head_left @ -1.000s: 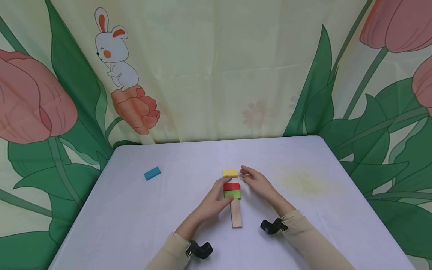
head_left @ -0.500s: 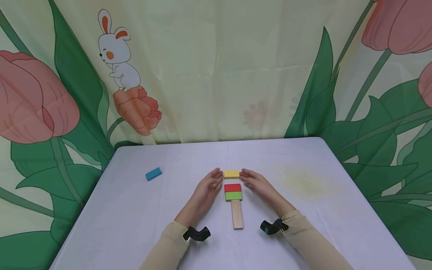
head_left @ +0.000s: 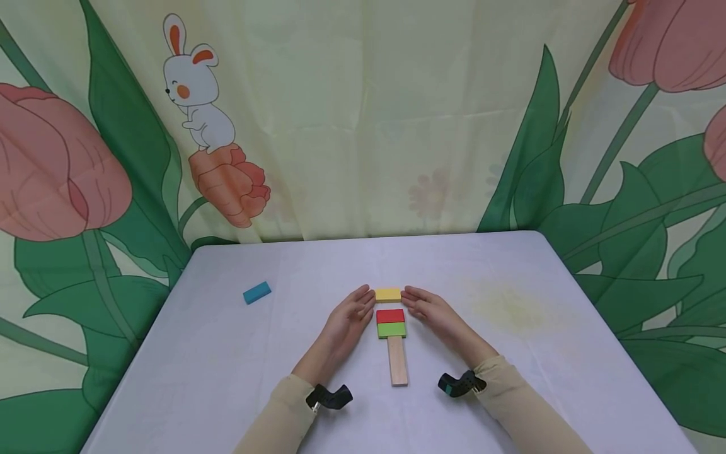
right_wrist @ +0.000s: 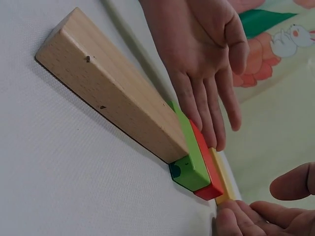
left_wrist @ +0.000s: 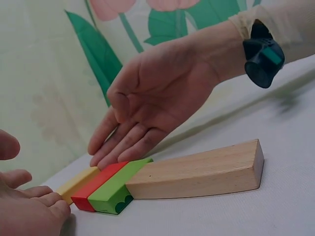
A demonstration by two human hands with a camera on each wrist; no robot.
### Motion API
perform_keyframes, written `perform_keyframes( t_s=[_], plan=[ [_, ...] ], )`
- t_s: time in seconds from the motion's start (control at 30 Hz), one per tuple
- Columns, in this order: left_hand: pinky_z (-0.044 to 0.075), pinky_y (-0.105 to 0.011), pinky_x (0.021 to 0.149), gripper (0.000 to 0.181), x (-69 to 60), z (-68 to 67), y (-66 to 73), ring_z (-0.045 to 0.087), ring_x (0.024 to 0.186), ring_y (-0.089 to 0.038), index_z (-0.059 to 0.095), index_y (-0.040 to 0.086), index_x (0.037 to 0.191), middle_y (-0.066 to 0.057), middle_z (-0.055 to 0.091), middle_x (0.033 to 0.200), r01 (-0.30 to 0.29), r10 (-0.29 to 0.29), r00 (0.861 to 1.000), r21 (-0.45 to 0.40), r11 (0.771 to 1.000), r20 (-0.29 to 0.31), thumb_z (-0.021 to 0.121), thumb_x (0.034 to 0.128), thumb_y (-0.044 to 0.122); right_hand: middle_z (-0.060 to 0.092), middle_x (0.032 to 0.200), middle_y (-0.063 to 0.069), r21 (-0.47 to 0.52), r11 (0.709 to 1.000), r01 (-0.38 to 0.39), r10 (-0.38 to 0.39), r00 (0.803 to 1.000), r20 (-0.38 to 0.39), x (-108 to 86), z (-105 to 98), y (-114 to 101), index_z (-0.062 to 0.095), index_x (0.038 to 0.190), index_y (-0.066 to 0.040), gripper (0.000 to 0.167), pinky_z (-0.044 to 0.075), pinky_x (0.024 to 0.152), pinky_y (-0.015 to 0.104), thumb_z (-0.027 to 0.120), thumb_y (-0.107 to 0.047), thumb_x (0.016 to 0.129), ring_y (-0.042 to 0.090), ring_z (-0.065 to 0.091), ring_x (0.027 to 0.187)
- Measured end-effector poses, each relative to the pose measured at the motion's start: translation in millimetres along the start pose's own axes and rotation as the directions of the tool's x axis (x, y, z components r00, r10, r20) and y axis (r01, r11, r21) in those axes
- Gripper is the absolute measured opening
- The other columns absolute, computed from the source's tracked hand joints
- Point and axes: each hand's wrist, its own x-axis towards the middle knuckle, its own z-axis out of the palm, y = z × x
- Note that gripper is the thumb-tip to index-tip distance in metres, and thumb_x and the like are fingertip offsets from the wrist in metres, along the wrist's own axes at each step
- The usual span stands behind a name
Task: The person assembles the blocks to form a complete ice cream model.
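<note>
A yellow block [head_left: 388,295] lies between the fingertips of both hands. The left hand [head_left: 347,323] touches its left end with fairly straight fingers, and the right hand [head_left: 433,315] is at its right end in the same way. Just nearer than the yellow block, a red block [head_left: 390,316] lies against a green block [head_left: 391,330]. From the green block a long plain wooden block [head_left: 397,361] runs toward the person. In the left wrist view the wooden block [left_wrist: 197,172] touches the green block [left_wrist: 118,187].
A blue block [head_left: 257,292] lies by itself at the left of the white table [head_left: 187,378]. Behind the table's far edge hangs a curtain [head_left: 363,126] printed with tulips and a rabbit. A black wrist camera sits on each sleeve.
The left hand has moved from over the red and green blocks to the left end of the yellow block. The right hand has barely shifted, and its fingers now meet the block's right end.
</note>
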Motion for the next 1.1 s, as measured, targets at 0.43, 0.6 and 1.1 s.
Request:
perform_keyframes(
  t_s=[0.43,0.6,1.1],
  plan=[
    [0.022,-0.041,0.128,0.06,-12.9,-1.9,-2.4,0.025,0.158,-0.03,0.025,0.006,0.163,-0.017,0.025,0.17,0.018,-0.02,1.0,0.061,0.998,0.021,0.038,0.1051,0.007,0.036,0.164,0.024,0.001,1.0,0.016,-0.016,0.999,0.044,-12.3,-2.4,3.9,0.027,0.16,0.003,0.058,0.032,0.123,0.048,0.038,-0.007,0.105,0.036,0.037,0.152],
    [0.018,-0.042,0.13,0.062,-15.4,-2.7,-4.4,0.021,0.159,-0.032,0.02,0.004,0.164,-0.02,0.021,0.17,0.002,-0.007,0.998,0.088,0.996,0.056,0.039,0.1044,0.005,0.036,0.163,0.025,0.009,1.0,0.017,-0.017,0.999,0.051,-15.4,-2.5,5.5,0.028,0.16,0.004,0.058,0.031,0.123,0.049,0.037,-0.004,0.103,0.037,0.037,0.152],
    [0.016,-0.044,0.13,0.061,-22.1,-2.0,-7.2,0.02,0.159,-0.034,0.02,0.003,0.163,-0.021,0.02,0.17,0.012,-0.018,0.998,0.103,0.995,0.063,0.039,0.1056,0.005,0.038,0.163,0.024,0.032,0.999,-0.004,0.003,0.999,0.048,-22.0,-0.3,7.6,0.029,0.16,0.004,0.057,0.032,0.123,0.047,0.035,-0.004,0.103,0.036,0.039,0.151]
  ],
)
